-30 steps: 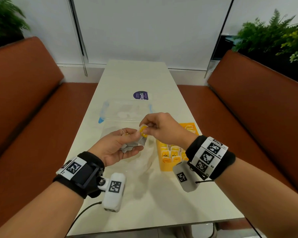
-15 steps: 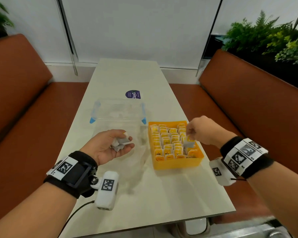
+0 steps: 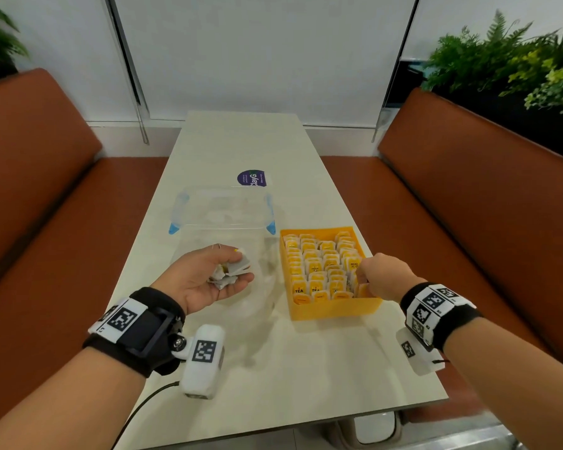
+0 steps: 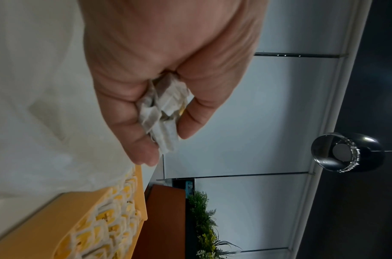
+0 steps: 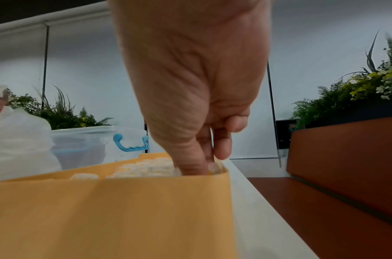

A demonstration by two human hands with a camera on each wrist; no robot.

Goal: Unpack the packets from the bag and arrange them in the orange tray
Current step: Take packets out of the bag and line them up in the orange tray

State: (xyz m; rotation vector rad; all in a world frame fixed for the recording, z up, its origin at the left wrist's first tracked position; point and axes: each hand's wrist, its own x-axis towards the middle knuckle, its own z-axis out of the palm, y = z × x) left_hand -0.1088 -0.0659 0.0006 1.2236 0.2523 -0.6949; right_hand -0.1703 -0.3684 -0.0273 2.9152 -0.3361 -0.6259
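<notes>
From my remote station I find the left hand (image 3: 205,280) held palm-up above the table (image 3: 306,368), its fingers curled loosely round a small bunch of packets (image 3: 231,271); in my judgement it serves as a reserve, keeping the loose stock off the surface and within reach of the other hand. The left wrist view confirms this: the packets sit crumpled between thumb and fingers, gripped rather than merely resting. The right hand (image 3: 384,276) is at the near right corner of the orange tray (image 3: 335,311), fingers pointed down into the gap between the last row and the tray wall. The right wrist view shows the fingertips (image 5: 221,150) dipping inside the rim, pressed close together as if pinching, but whether a packet is between them I cannot tell, since the wall and the fingers hide the spot. The tray is already filled with rows of yellow-labelled packets standing on edge, which explains the vertical approach: a new one must slide in upright beside its neighbours. The bag (image 3: 241,254), clear and slack, lies flat on the table beneath the left hand, just left of the tray. A clear lidded box (image 3: 223,211) with blue clips stands behind it. I judge the task near completion, pending the handful in reserve.
</notes>
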